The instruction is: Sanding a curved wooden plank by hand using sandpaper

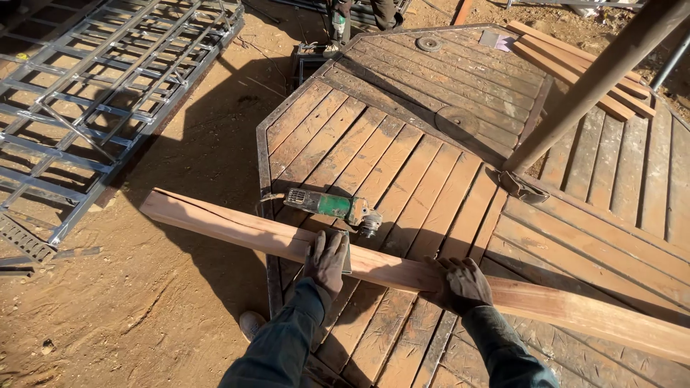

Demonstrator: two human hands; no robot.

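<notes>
- Far left, a grey metal grid frame (108,79) lies flat on the dirt ground (165,302).
- A long reddish wooden plank (237,228) runs slantwise from the dirt onto a wooden deck (402,165), its left end sticking out past the deck's steel edge.
- A green angle grinder (332,206) lies on the deck just behind the plank.
- The left hand (327,260), gloved, presses flat on the plank, over a small metal square held against the wood.
- The right hand (460,285), gloved too, is wrapped around the plank further along.
- A thick brown pole (596,79) leans up from the deck.
- Loose timber strips (582,65) lie stacked at the far right.
</notes>
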